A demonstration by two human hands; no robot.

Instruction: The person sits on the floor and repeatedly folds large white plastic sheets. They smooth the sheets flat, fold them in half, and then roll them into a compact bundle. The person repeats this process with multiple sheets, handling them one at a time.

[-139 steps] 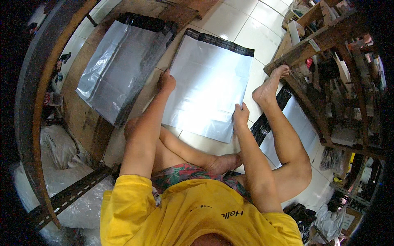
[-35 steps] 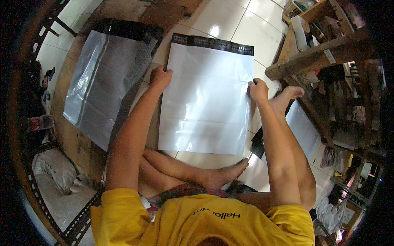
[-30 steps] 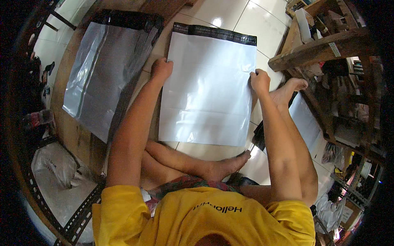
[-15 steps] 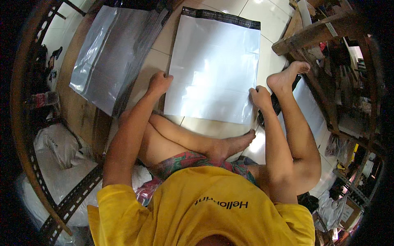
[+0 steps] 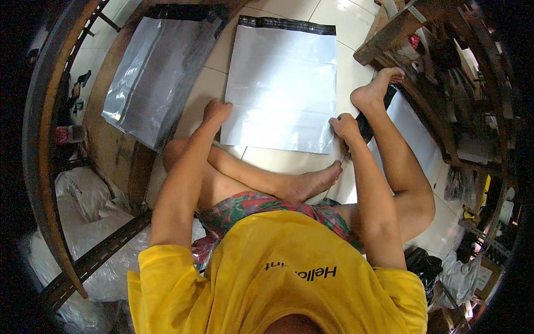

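A flat silvery-white plastic mailing bag (image 5: pixel 282 83) with a black strip along its far edge is in front of me, above the tiled floor. My left hand (image 5: pixel 217 111) is closed on its left edge, thumb on top. At the lower right edge, my right hand (image 5: pixel 345 126) pinches the bag in the same way. To the left, a stack of similar grey-white mailing bags (image 5: pixel 161 72) lies on a brown board, black strips at the far end. Another such bag (image 5: pixel 409 133) lies partly hidden behind my right leg.
Wooden shelving (image 5: pixel 400 33) with mixed goods stands at the right. A dark slotted metal bar (image 5: pixel 97 259) and clear plastic-wrapped bundles (image 5: pixel 83 195) are at the lower left. My bare foot (image 5: pixel 311 183) rests on the floor just below the bag.
The bag and both hands have shifted slightly left in the picture. The bag's near edge sits a little farther up. Both hands keep their hold on its sides.
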